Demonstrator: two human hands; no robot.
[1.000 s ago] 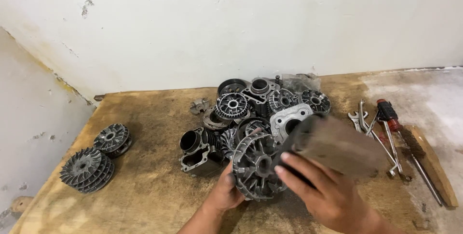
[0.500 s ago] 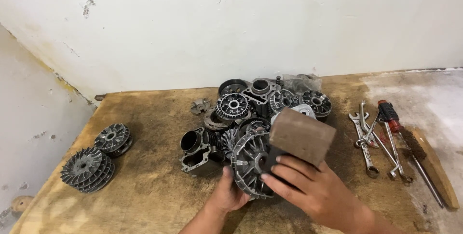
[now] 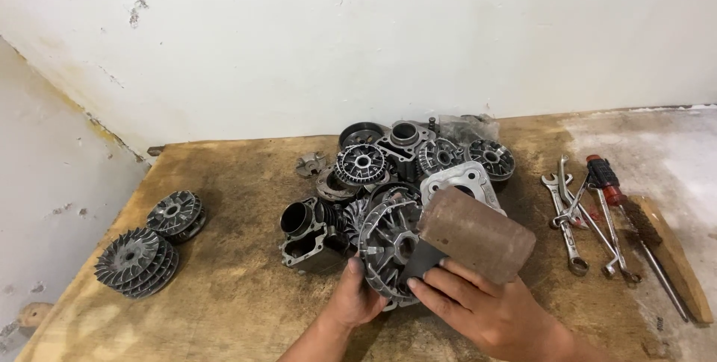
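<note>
Grey cast metal dominates. Far left, near the tabletop (image 3: 224, 287) edge, two finned discs (image 3: 138, 257) lie apart from the rest, one larger at front, one smaller behind; they look like a set-aside lot, though whether cleaned I cannot tell. Bare wood between them and the heap gives open room.

Centre: heap (image 3: 403, 160) of housings, cylinders and finned wheels, piled against the back, touching one another. Most of it sits untouched, so the bulk of the work appears left.

Front of heap: left hand (image 3: 357, 298) curls round the lower rim of a finned wheel (image 3: 388, 246), held tilted on edge. Right hand (image 3: 485, 310) closes on a brown block (image 3: 474, 233), fingers beneath, pressing it against the wheel's face. Judged: one wheel in hand, mid-rub.

Right: wrenches (image 3: 567, 213), a red-handled screwdriver (image 3: 609, 183) and a wooden-backed brush (image 3: 668, 254) lie close together, near the right hand's elbow room. Wall close behind; front edge just below the wrists.
</note>
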